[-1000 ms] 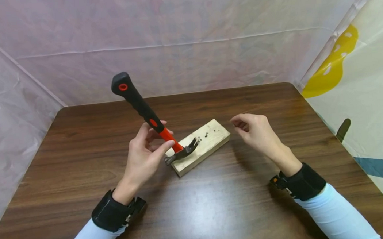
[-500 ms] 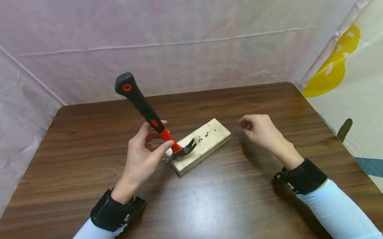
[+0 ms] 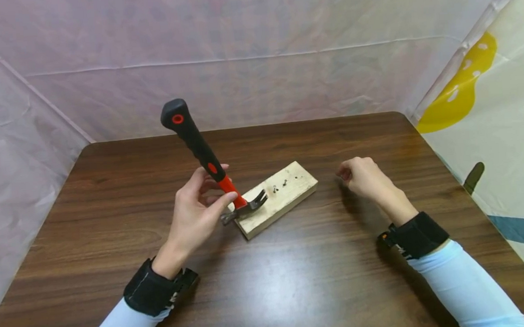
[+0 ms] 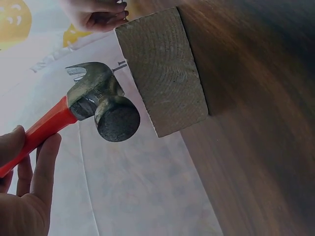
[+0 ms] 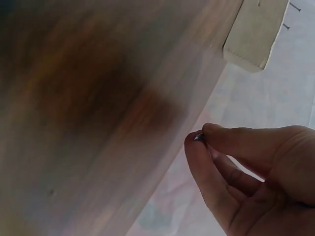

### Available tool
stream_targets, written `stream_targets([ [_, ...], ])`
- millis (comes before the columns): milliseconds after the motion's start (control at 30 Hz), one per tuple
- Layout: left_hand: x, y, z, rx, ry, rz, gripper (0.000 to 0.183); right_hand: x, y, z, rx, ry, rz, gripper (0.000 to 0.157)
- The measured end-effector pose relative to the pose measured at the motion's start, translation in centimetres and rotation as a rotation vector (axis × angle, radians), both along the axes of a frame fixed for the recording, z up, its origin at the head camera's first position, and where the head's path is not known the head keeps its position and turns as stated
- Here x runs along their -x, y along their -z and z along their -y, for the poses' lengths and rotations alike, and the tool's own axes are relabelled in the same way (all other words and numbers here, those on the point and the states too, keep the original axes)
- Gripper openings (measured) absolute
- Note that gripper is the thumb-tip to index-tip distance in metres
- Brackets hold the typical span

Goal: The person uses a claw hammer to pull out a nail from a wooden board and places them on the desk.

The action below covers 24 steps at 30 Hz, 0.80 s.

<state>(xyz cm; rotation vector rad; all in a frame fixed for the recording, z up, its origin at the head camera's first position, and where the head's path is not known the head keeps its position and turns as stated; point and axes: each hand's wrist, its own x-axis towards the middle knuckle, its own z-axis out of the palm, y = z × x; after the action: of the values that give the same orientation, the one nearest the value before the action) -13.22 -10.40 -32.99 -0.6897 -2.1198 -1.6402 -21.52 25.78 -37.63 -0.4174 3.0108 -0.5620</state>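
Observation:
My left hand (image 3: 194, 207) grips a claw hammer (image 3: 234, 192) by the red neck below its black handle. Handle up, the hammer has its dark head (image 4: 93, 96) over the near left end of a pale wood block (image 3: 286, 199). Nails (image 3: 275, 188) stand up out of the block's top face, and the left wrist view shows them just past the hammer head. To the right of the block, my right hand (image 3: 364, 177) pinches a small shiny nail (image 5: 198, 137) between thumb and index finger, mostly covered by the fingertips.
The block lies at a slant on a brown wooden table (image 3: 113, 232). Behind the table hangs a pale sheet (image 3: 240, 95), and a printed sheet with a yellow shape (image 3: 453, 97) is at the right. Each wrist wears a black strap (image 3: 417, 239).
My right hand has moved right, away from the block. The hammer's handle has swung slightly to the right while its head shifted a little left; my left hand stays nearly still.

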Motion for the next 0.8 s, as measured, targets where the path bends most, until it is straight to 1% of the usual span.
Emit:
stream_targets([
  [100, -0.1, -0.2, 0.0, 0.009, -0.003, 0.004, 0.049, 0.1, 0.0, -0.3, -0.039, 0.009, 0.02, 0.021],
  [333, -0.1, -0.1, 0.0, 0.022, -0.006, 0.009, 0.05, 0.5, -0.2, -1.2, -0.112, 0.028, 0.08, 0.025],
  [500, -0.2, -0.2, 0.1, 0.038, -0.009, 0.011, 0.05, 0.6, -0.2, -1.3, -0.134, 0.015, 0.079, 0.024],
  [800, -0.2, 0.0, 0.1, 0.046, 0.001, 0.016, 0.05, 0.9, 0.0, -1.8, -0.149, 0.028, 0.093, 0.023],
])
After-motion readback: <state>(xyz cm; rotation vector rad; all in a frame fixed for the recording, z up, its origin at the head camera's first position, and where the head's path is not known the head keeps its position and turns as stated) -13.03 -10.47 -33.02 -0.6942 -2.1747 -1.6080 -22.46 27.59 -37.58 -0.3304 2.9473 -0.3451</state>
